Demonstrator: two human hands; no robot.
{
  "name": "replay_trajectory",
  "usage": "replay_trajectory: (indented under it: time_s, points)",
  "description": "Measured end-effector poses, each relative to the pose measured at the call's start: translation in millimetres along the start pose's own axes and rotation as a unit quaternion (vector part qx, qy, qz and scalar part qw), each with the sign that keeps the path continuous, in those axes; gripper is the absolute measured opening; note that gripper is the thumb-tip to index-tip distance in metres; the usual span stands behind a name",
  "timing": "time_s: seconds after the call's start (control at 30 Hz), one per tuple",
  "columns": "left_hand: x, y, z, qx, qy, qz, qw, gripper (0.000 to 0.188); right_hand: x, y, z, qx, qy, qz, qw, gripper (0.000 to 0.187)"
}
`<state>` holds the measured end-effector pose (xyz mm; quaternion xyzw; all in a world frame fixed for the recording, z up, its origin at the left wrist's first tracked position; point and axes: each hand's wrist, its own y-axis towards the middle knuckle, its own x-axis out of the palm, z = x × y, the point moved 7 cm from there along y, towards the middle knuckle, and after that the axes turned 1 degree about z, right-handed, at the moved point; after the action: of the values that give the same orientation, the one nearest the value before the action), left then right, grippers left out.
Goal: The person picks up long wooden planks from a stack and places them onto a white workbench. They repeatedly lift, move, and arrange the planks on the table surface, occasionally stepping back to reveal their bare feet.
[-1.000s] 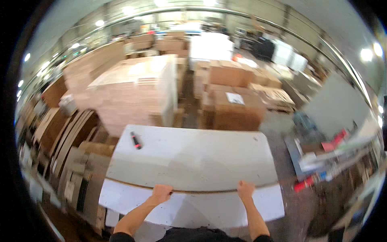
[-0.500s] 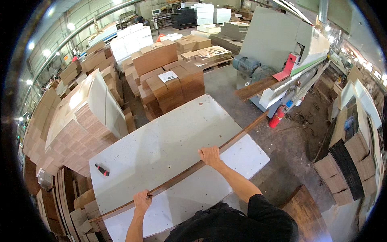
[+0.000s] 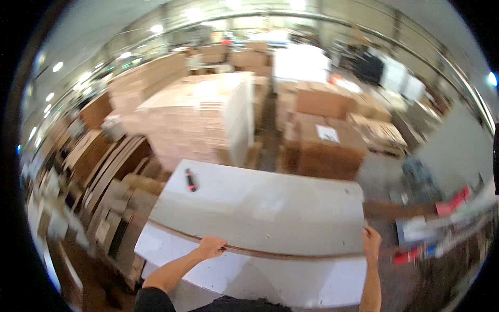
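Note:
A long, thin brown wooden strip (image 3: 291,255) lies across a pale panel-topped table (image 3: 249,203), its line bending with the lens. My left hand (image 3: 212,247) is closed on the strip left of its middle. By the table's right edge, my right hand (image 3: 371,242) has its fingers curled, close to where the strip passes. What those fingers grip is hidden and blurred. Toward the far left corner of the tabletop rests a small black-and-red hand tool (image 3: 190,180), out of reach of both hands; its exact kind is unclear.
Beyond the table stand a tall stack of pale boards (image 3: 192,125) and brown board stacks (image 3: 332,156) with a white sheet on top. Off-cuts and boards (image 3: 112,218) crowd the left side. To the right are a blurred grey machine (image 3: 457,151) and a red extinguisher (image 3: 408,256).
My view has swung left, so the table now sits more squarely ahead. My right hand has moved along to the table's right edge; my left hand stays on the strip. The tool has not visibly moved.

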<state>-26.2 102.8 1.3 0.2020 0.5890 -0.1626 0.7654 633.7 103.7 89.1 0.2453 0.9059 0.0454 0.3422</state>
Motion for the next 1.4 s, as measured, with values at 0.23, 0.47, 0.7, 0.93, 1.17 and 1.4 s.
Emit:
replay_trajectory:
  time_s: [0.23, 0.47, 0.7, 0.93, 1.17, 1.4]
  points:
    - [2, -4, 4, -0.016, 0.025, -0.035, 0.999, 0.017, -68, 92, 107, -0.12, -0.304, -0.022, 0.945, 0.067]
    - [17, -2, 1, -0.023, 0.074, -0.071, 0.994, 0.019, -108, 114, 136, -0.19, -0.419, -0.105, 0.882, 0.095]
    - [18, 0, -1, -0.066, 0.053, -0.107, 0.991, 0.024, -110, 139, 135, -0.197, -0.466, -0.072, 0.86, 0.081]
    - [-2, -6, 10, -0.091, 0.087, -0.138, 0.982, 0.024, -71, 136, 65, -0.114, -0.367, -0.106, 0.917, 0.056]
    - [7, 3, 9, -0.078, 0.078, -0.138, 0.984, 0.022, -7, 121, 71, -0.203, -0.549, -0.095, 0.805, 0.054]
    - [5, -8, 2, -0.031, 0.036, -0.051, 0.998, 0.022, 65, 93, 20, -0.299, -0.585, -0.036, 0.753, 0.048]
